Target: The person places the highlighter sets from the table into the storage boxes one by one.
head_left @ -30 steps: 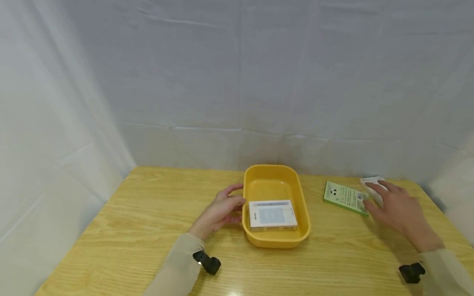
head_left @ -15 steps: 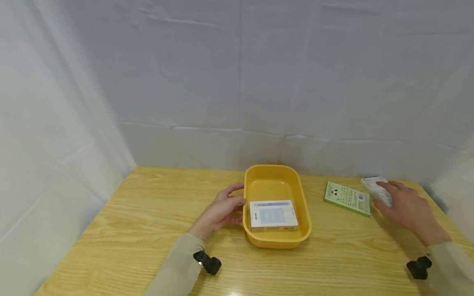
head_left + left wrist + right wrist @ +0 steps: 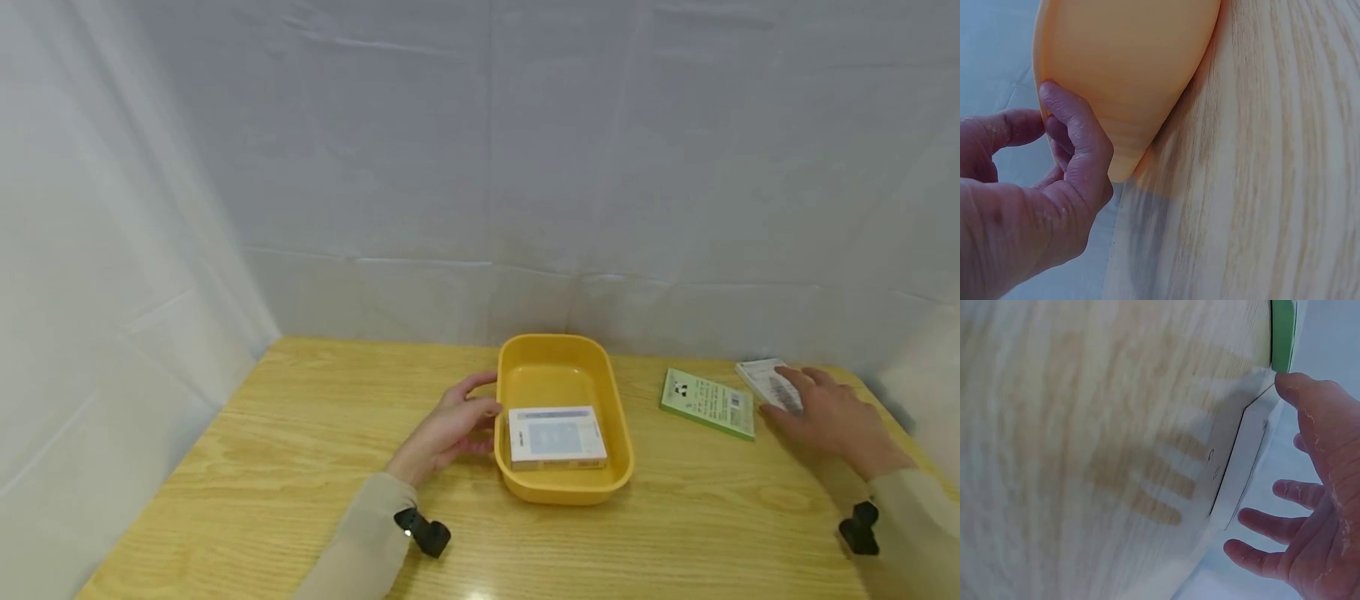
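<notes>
A yellow plastic bin (image 3: 555,493) stands on the table with a flat white box (image 3: 557,437) inside it. My left hand (image 3: 452,425) is at the bin's left side; in the left wrist view its curled fingers hold the bin's rim. At the far right, my right hand (image 3: 836,419) spreads over a thin white box (image 3: 765,383) with printing on top. Its fingers partly hide that box. The right wrist view has the thumb close to one corner of the white box (image 3: 1244,459) and the other fingers loosely bent past its far edge.
A thin green box (image 3: 707,403) with a panda picture lies between the bin and the right hand, close to the white box. The wooden table (image 3: 315,450) ends at a white sheet (image 3: 420,300) hanging behind and at both sides.
My right hand has shifted right, off the green box's corner, and now sits over the white box's right part. More of both boxes shows. The left hand and the bin stay put.
</notes>
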A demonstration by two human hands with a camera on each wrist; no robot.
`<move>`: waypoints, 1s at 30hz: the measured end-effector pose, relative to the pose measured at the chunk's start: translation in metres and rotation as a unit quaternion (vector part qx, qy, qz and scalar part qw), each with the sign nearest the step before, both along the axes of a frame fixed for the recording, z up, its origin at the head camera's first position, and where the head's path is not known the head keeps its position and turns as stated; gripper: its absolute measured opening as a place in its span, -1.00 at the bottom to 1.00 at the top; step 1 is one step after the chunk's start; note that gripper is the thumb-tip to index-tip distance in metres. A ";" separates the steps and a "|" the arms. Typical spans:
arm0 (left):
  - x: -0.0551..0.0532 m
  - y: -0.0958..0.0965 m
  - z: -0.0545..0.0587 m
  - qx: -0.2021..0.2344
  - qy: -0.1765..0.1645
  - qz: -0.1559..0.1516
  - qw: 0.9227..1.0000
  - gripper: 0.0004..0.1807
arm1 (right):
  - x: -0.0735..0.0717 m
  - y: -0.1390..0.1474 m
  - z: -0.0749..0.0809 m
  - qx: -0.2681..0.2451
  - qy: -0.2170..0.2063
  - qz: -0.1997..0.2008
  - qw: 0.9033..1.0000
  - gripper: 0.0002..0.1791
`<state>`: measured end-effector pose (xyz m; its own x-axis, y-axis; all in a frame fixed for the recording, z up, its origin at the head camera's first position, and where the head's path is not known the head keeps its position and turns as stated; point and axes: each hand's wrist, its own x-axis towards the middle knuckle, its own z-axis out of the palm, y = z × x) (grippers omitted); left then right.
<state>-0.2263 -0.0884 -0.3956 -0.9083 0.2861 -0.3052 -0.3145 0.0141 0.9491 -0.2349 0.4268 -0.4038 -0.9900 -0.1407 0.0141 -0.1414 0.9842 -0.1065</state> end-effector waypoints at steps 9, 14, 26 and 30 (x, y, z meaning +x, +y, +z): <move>0.001 0.001 -0.001 0.002 -0.003 0.004 1.000 -0.35 | -0.008 0.008 -0.007 -0.008 -0.023 0.014 1.000 -0.14; 0.001 0.001 -0.001 0.002 -0.003 0.002 1.000 -0.35 | -0.006 0.007 -0.004 0.005 -0.002 0.005 1.000 -0.15; -0.002 0.003 -0.002 0.004 -0.005 0.005 1.000 -0.34 | 0.002 0.002 0.001 0.049 0.048 -0.003 0.998 -0.22; -0.002 0.003 -0.002 0.003 -0.002 0.004 1.000 -0.34 | 0.005 -0.001 -0.001 0.059 0.073 -0.017 0.995 -0.27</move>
<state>-0.2287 -0.0856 -0.3980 -0.9089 0.2810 -0.3080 -0.3190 0.0070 0.9477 -0.2296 0.4263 -0.4047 -0.9827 -0.1167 0.1439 -0.1134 0.9931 0.0304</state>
